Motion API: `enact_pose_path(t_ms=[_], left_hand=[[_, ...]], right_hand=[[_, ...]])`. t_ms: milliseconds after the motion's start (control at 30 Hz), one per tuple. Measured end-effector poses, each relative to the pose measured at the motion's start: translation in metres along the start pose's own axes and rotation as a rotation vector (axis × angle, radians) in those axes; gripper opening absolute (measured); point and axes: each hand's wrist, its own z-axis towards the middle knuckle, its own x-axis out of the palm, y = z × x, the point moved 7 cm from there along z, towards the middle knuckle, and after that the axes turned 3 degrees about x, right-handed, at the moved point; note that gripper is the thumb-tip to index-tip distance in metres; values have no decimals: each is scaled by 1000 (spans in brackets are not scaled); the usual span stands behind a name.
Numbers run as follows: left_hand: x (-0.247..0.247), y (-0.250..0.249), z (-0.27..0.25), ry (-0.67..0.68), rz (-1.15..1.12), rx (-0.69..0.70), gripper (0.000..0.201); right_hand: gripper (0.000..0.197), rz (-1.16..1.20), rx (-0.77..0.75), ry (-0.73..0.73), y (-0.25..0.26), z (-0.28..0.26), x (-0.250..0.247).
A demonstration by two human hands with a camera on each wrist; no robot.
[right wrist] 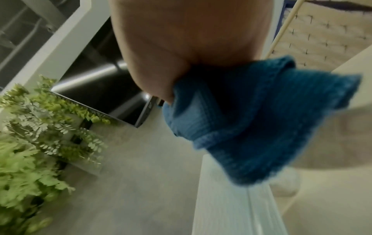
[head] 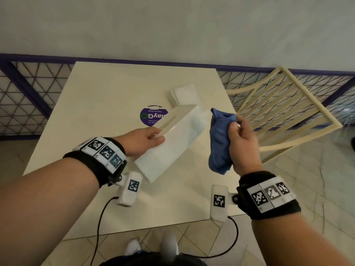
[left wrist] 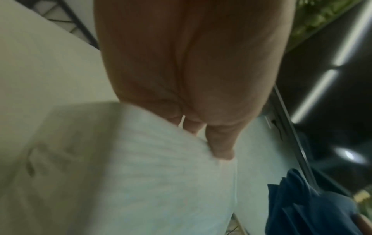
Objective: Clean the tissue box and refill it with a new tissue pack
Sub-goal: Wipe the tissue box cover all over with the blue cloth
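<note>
Above a cream table (head: 99, 104), white tissue box (head: 172, 143) held tilted in the air, slotted face turned up and leftward. Left hand (head: 141, 140) clamped on box's near edge, thumb on top, fingers (left wrist: 220, 143) curled underneath. Right hand (head: 243, 143) just right of the box, closed round a bunched blue cloth (head: 220, 143); cloth close beside the box, contact not discernible. Hands apart, box between them. Behind the box on the tabletop: stack of white tissues (head: 184, 95) and a round purple sticker (head: 151, 116), partly hidden. Right of the table, cream slatted chair (head: 284, 104). Green foliage (right wrist: 30, 143) in right wrist view.
</note>
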Motion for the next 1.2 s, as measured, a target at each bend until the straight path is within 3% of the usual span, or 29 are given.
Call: enact_pose_path(t_ms=[100, 133, 200, 267, 367, 467, 567, 667, 767, 900, 1033, 1200], left_hand=[[1, -2, 3, -40, -331, 11, 66], [4, -6, 4, -42, -394, 29, 62], [5, -16, 3, -56, -508, 78, 32], [6, -17, 2, -52, -656, 69, 29], [13, -10, 0, 8, -715, 86, 36], [30, -1, -3, 82, -676, 64, 41], [37, 5, -2, 81, -665, 46, 45], [28, -1, 0, -1, -760, 38, 39], [12, -4, 0, -111, -833, 30, 34], [8, 3, -5, -55, -888, -40, 37], [7, -2, -8, -75, -761, 50, 39], [14, -2, -16, 8, -608, 90, 47]], right_hand=[[24, 98, -98, 139, 20, -19, 33], [28, 55, -153, 248, 25, -29, 53], [41, -190, -277, 538, 21, -55, 97], [52, -479, -405, 690, 6, -69, 122], [56, -594, -429, 626, 0, -45, 122], [55, -513, -264, 462, 5, 8, 111], [54, -528, -200, 410, 13, 34, 108], [57, -558, -281, 501, 14, 10, 124], [61, -549, -423, 646, 10, -51, 141], [59, -690, -545, 810, -1, -96, 143], [60, -645, -524, 650, 8, -45, 134], [58, -481, -390, 423, 33, 21, 110]])
